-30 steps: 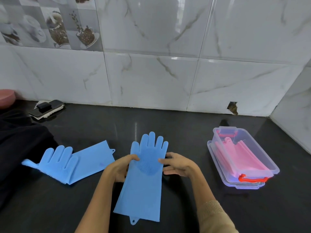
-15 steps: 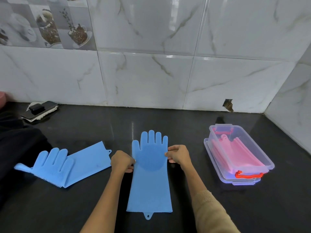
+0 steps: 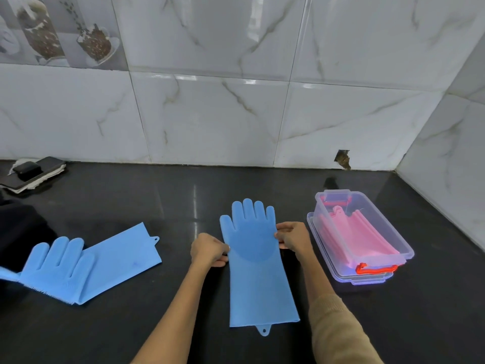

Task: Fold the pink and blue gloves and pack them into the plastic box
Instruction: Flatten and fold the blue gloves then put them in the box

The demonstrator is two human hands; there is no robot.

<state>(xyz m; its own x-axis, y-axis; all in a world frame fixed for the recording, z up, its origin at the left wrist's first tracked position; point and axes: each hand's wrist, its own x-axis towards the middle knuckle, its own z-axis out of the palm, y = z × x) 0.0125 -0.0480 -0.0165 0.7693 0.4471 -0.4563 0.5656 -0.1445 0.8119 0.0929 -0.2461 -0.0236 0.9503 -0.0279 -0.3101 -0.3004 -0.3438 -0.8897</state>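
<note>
Centre blue glove (image 3: 258,261): lies flat on the black counter (image 3: 183,206) between both hands, fingers pointing away from the person, cuff tab nearest the person.
Left hand (image 3: 208,249): closed, pinching the glove's left edge at palm level.
Right hand (image 3: 294,236): closed, pinching the glove's right edge at palm level.
Change from earlier frames: one second ago both hands lay partly open over the palm area; they now grip the two side edges, and the glove lies straighter.
Second blue glove (image 3: 86,266): well to the left of the left hand, folded over itself, unmoved on the counter.
Plastic box (image 3: 367,240): just right of the right hand, open, seated on its lid, red latch (image 3: 375,269) at the near end.
Pink gloves (image 3: 351,235): inside the box.
Dark cloth (image 3: 18,232): far left, touching the second glove's fingertips.
Phone (image 3: 34,170): far left, by the tiled wall (image 3: 210,114).
Obstructions: nothing lies between the hands and the box.
</note>
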